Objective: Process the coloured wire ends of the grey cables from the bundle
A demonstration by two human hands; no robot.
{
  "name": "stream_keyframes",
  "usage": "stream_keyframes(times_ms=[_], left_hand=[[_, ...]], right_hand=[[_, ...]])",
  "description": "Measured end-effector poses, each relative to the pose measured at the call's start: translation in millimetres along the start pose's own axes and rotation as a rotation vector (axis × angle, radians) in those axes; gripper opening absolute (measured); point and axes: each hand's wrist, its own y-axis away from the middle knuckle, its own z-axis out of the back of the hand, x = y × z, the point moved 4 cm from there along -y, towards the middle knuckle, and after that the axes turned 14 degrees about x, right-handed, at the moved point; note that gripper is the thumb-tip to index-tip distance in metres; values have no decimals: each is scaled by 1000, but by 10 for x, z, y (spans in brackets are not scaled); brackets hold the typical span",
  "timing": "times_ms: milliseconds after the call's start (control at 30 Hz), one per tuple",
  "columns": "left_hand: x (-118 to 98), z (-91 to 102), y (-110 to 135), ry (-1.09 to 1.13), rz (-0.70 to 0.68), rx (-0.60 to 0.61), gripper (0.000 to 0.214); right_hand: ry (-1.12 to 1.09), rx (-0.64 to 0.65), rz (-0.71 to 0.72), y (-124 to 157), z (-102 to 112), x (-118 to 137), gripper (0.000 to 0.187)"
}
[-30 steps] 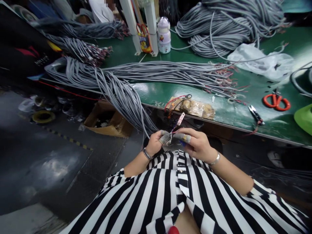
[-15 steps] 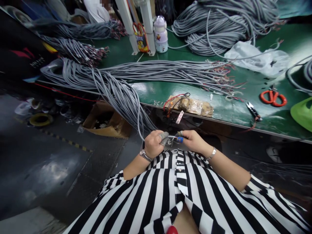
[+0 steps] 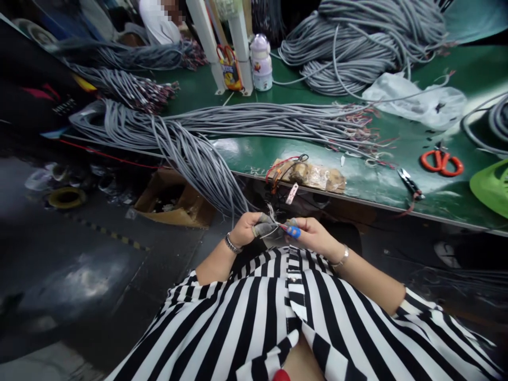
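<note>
Pinching thin silvery wire strands point(image 3: 272, 213), the left hand point(image 3: 249, 230) sits just beside the right hand point(image 3: 316, 238), which grips slender red wires point(image 3: 283, 226) near a drooping grey cable bundle point(image 3: 202, 159).

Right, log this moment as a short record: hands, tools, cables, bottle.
Left hand: pinching a cable end, pale strands splayed out
Right hand: pinching thin red wires at that end; blue finger wrap
Tools: orange-handled scissors and small cutters, apart on the green bench
Cables: one grey bundle along the bench, another draped over its front edge
Bottle: upright beside a white post
</note>
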Motion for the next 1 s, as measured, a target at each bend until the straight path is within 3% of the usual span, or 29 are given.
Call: stream_keyframes(times_ms=[100,167,300,400,533,633,733,867,1000], left_hand=[[61,52,58,198,47,-62,41],[86,64,83,264,76,-50,43],[72,45,87,315,97,28,45],[19,29,76,300,89,88,49],[-61,36,89,198,95,181,46],[-91,53,96,92,111,260,44],[-105,51,59,12,86,338,42],[-104,40,-39,-46,54,317,40],[-96,33,-86,-29,25,237,36]], right_hand=[[344,-164,239,66,96,266,29],[467,-167,350,49,105,386,26],[764,177,480,-124,-83,459,36],[1022,287,452,-221,-189,388,39],[1181,216,279,-229,-133,320,28],[1017,255,222,-178,-32,320,25],[606,266,141,-151,82,234,26],[-21,-34,-67,-133,248,-90,39],[-349,-278,-155,-115,356,-313,49]])
